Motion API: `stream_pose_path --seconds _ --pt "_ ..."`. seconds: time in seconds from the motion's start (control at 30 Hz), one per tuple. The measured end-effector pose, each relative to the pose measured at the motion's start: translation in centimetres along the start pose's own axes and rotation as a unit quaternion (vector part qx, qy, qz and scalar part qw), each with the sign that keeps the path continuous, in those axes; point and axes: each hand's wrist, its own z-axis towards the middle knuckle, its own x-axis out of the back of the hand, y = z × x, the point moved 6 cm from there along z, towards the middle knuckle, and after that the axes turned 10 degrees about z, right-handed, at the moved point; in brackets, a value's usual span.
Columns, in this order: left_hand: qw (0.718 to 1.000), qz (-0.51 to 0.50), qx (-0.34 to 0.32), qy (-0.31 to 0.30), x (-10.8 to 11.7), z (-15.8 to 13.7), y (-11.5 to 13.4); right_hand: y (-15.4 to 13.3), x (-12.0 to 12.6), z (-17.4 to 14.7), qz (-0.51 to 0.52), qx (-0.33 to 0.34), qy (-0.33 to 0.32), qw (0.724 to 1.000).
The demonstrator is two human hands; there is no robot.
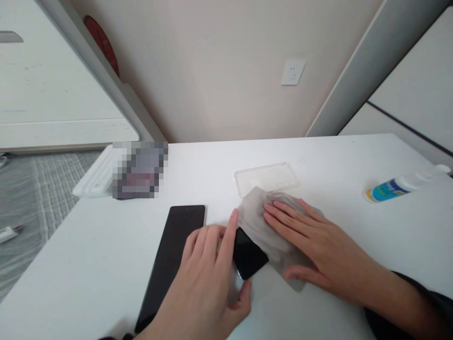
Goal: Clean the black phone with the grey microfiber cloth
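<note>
A black-screened smartphone [248, 255] lies on the white table, its upper part hidden under a grey cloth [253, 215]. My left hand [207, 274] grips the phone by its left side, with the index finger along the edge and the thumb by the lower corner. Flat on the cloth rests my right hand [311, 241], fingers stretched out and pressing it over the phone. Just beyond the cloth is a clear phone case [267, 177]. A larger dark tablet [177, 245] lies to the left, partly covered by my left hand.
On the right a white spray bottle [396, 186] with a blue and yellow label lies tilted in view. At the back left are a white tray-like item [97, 177] and a pixelated dark object [141, 172]. A wall socket [293, 72] is behind the table [88, 259].
</note>
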Motion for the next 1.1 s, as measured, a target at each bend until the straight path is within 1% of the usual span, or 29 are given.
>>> stream_pose_path --seconds 0.1,0.3,0.43,0.6,0.7,0.8,0.83,0.9,1.0,1.1 --pt "1.0 0.015 -0.001 0.0 0.3 -0.3 -0.6 0.6 -0.1 -0.2 -0.014 -0.005 -0.002 1.0" --pt "0.999 0.051 -0.008 0.015 0.4 -0.5 -1.4 0.0 -0.2 0.0 -0.02 -0.002 -0.01 1.0" --pt "1.0 0.015 -0.003 0.012 0.2 -0.2 -1.2 0.1 -0.2 0.0 -0.025 -0.004 -0.009 1.0" --pt "0.999 -0.036 0.021 0.01 0.3 -0.1 -1.0 0.2 0.1 -0.3 -0.043 -0.007 0.015 0.999" --pt "0.998 -0.062 0.033 0.009 0.1 -0.6 -0.8 -0.1 0.5 -0.4 -0.041 0.001 0.032 0.999" --pt "0.995 -0.095 0.038 0.006 -0.4 -1.4 -0.7 -1.3 1.2 -0.2 -0.033 0.036 0.046 0.998" --pt "0.993 -0.108 0.038 -0.004 -0.6 -1.6 -0.7 -1.9 1.4 -0.2 -0.032 0.056 0.05 0.997" --pt "0.99 -0.132 0.03 -0.047 -1.1 -1.9 -0.5 -3.3 1.9 -0.1 -0.034 0.095 0.057 0.993" --pt "0.981 -0.157 -0.009 -0.111 -1.4 -2.0 0.1 -5.2 2.3 0.1 -0.051 0.144 0.062 0.986" --pt "0.975 -0.17 -0.05 -0.134 -1.5 -1.8 0.7 -6.0 2.1 0.0 -0.075 0.19 0.063 0.977"
